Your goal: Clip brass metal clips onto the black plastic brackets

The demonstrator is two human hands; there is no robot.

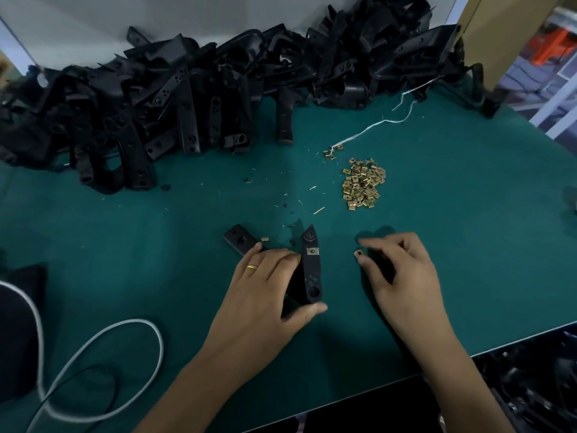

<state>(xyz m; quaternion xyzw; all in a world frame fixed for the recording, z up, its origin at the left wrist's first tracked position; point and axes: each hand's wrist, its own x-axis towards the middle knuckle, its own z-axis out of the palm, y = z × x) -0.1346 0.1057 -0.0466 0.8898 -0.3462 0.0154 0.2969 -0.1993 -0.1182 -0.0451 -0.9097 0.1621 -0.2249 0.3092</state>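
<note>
My left hand (265, 285) grips a black plastic bracket (311, 270) on the green table, thumb under its near end. One brass clip (312, 251) sits clipped on the bracket's upper part. My right hand (396, 267) hovers to the right of the bracket and pinches a small brass clip (359, 252) at its thumb tip. A loose pile of brass clips (362, 184) lies further back on the table. A second black bracket (239, 242) lies partly under my left fingers.
A large heap of black plastic brackets (193, 98) fills the back of the green table (156, 245). A white string (374, 126) trails near the clips. A white cable (93, 364) loops at the near left. The table edge runs diagonally at the near right.
</note>
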